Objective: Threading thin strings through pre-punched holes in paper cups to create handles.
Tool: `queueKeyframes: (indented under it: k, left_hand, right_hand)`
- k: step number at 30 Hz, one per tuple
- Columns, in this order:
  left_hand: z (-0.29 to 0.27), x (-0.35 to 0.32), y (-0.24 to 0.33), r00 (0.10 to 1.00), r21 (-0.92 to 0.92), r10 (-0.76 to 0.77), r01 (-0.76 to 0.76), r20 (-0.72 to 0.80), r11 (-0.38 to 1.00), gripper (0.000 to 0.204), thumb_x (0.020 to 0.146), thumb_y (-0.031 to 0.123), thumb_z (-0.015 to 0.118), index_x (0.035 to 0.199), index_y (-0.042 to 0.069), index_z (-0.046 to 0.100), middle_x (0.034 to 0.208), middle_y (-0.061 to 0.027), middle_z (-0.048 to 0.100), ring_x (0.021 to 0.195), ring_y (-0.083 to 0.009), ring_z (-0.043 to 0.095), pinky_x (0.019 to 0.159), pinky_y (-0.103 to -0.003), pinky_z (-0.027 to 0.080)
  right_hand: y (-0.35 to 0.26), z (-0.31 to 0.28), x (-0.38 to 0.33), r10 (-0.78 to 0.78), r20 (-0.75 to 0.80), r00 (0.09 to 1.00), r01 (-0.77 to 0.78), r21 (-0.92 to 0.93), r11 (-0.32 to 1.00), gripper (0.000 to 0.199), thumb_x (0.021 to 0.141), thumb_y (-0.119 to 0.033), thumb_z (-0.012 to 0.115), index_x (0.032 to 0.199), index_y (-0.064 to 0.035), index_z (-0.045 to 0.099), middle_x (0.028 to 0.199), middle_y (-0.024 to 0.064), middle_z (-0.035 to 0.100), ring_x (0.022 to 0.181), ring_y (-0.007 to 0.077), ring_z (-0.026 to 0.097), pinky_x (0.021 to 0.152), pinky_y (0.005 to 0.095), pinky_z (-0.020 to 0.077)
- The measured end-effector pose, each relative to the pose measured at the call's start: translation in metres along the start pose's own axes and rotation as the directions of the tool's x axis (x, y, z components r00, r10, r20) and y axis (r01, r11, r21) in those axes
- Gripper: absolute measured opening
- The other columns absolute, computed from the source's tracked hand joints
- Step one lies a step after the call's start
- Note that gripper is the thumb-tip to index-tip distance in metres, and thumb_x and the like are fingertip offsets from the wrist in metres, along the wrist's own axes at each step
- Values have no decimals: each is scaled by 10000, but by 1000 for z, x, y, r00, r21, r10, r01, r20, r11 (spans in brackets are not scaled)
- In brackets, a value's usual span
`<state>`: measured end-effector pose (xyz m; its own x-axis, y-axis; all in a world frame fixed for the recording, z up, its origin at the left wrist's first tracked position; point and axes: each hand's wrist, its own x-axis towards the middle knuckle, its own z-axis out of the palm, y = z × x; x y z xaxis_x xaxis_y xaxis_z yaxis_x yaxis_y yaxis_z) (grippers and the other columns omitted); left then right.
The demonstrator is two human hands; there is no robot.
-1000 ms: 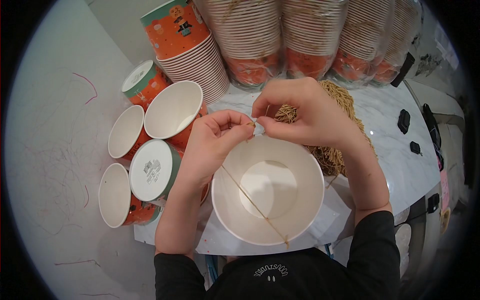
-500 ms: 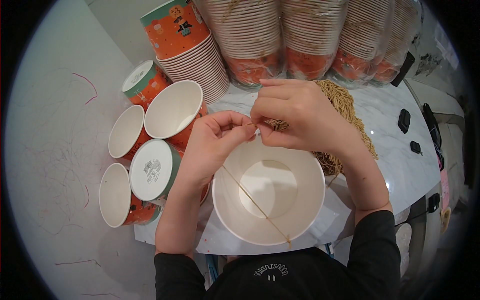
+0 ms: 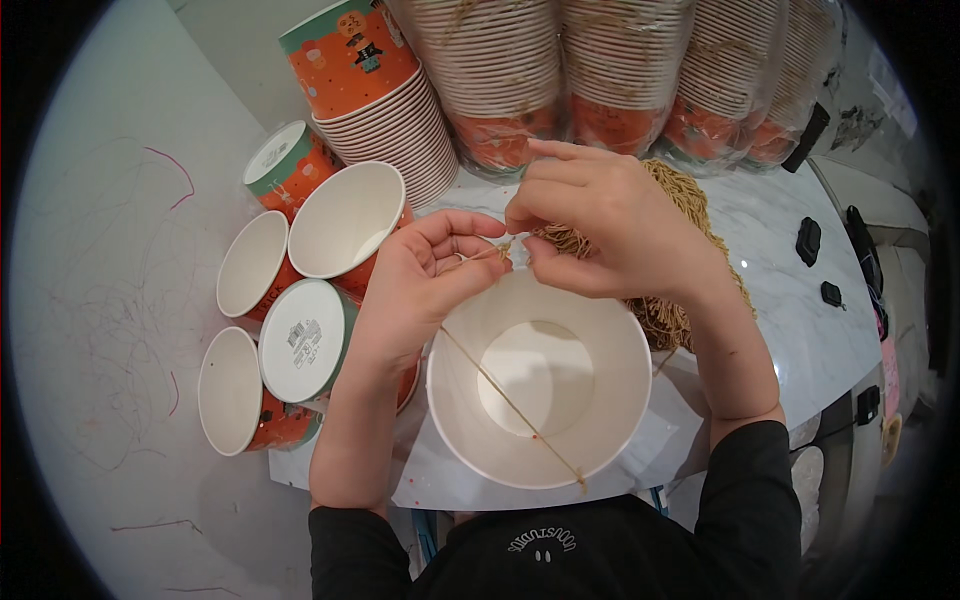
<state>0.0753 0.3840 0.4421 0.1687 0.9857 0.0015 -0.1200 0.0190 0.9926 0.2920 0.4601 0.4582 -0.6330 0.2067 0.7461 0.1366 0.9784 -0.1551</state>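
Observation:
A large white paper bucket (image 3: 610, 400) stands in front of me with its mouth up. A thin golden cord (image 3: 510, 400) runs slantwise over its opening to the near rim, where a short tuft sticks out. Above the far rim, my left hand (image 3: 425, 280) pinches a golden cord, and a small knotted bit shows at its thumb tip. Close beside that knot is my right hand (image 3: 610, 225), its thumb and forefinger slightly apart. Behind the right hand lies a heap of golden cords (image 3: 690, 220), partly covered by it.
Several orange and green paper buckets (image 3: 305, 340) lie or stand on the left. A tall nested stack (image 3: 390, 130) rises behind them. Plastic-wrapped stacks of buckets (image 3: 510, 80) line the back of the marbled table (image 3: 800, 330). Two small black objects (image 3: 808, 242) lie at the right.
My right thumb and forefinger have parted from their pinch, and the knotted cord now shows at my left fingertips. The bucket has barely shifted.

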Motion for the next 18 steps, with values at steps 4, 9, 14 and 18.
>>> queueKeyframes:
  k: [4,9,14,18]
  left_hand:
    - [2,0,0,1000,-6,9,-9,-2,1000,328,870,-12,716,1188,-36,638,983,-59,717,879,-71,693,786,-192,542]
    - [4,0,-2,999,-8,32,-32,-9,999,307,875,-8,718,1173,-31,643,983,-59,715,861,-66,688,775,-189,541]
    - [1,0,-6,1000,29,2,-2,16,1000,277,864,-15,716,1136,-40,669,913,-30,709,822,-40,664,743,-172,519]
    - [-2,0,-9,1000,58,8,-10,30,998,266,855,-15,708,1119,-45,682,887,-15,702,793,-24,643,718,-159,492]
  right_hand:
    - [0,-1,0,-8,18,1000,8,-6,1000,139,756,-41,699,889,-69,671,740,40,633,705,268,653,1094,534,492]
    - [1,-1,0,-52,90,995,56,-44,997,155,800,-161,714,897,-56,654,787,83,632,783,316,656,1079,506,486]
    - [-1,0,1,-64,90,994,68,-42,997,129,795,-143,709,877,-58,658,789,80,631,789,299,659,1092,509,477]
    - [-2,5,0,-39,54,998,42,-49,998,103,728,-50,701,820,-68,659,755,27,622,709,241,645,1133,516,463]
